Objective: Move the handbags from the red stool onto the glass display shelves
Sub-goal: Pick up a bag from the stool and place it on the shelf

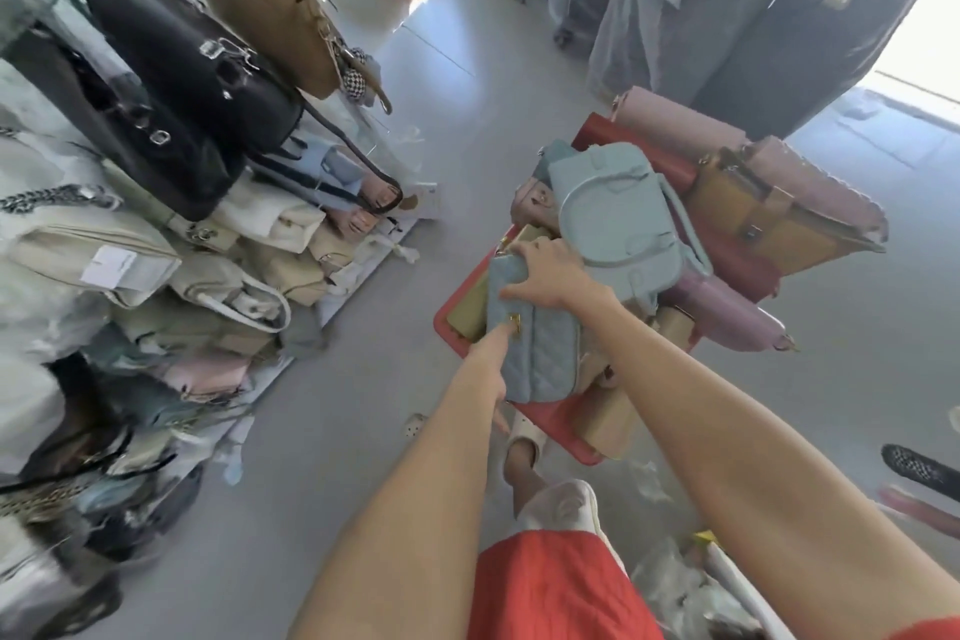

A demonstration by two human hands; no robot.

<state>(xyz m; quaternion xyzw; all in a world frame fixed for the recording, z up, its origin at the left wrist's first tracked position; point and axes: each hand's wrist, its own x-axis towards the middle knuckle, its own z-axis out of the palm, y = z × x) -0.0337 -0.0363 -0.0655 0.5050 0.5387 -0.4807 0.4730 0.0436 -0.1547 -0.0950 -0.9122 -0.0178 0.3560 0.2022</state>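
Handbags lie heaped on the red stool (558,424) right of the frame's centre, and the one in hand is a quilted pale-blue handbag (540,353) at the lower-left edge of that pile, with a gold clasp showing on its front. The right hand (545,276) lies over the bag's upper end, fingers curled round its edge in a grip; the left hand (496,353) reaches in against the bag's lower left side by the clasp, but its fingers are hidden behind the bag, so I cannot tell whether they grip it. This bag looks soft and padded, probably light, and likely to sag if lifted by one corner, so a hold at both ends seems sensible. A stiffer moulded blue bag (621,213) rests just above it and may slide once the quilted one comes out. Shelves crowded with bags (171,83) fill the left of the frame.
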